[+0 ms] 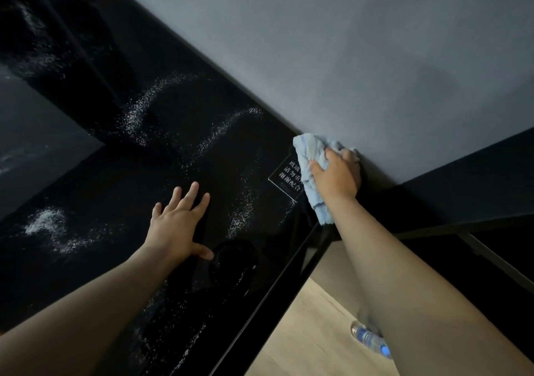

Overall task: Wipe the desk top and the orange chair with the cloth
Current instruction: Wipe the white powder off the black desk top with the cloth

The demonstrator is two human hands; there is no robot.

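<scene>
Right hand (335,178) grips cloth (310,147); bottle (367,336) on floor (312,332).

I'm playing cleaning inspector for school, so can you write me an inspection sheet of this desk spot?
Surface: black glossy desk top, white speckled streaks across it.
Job's things: blue cloth at the desk's back edge; orange chair not in view.
Clutter: small sign with white lettering, partly under the cloth.
Hands: left hand flat, fingers spread on the desk; right hand grips the cloth.
Cables: nothing seen.
Surroundings: grey wall, wooden floor, plastic bottle on the floor.
</scene>
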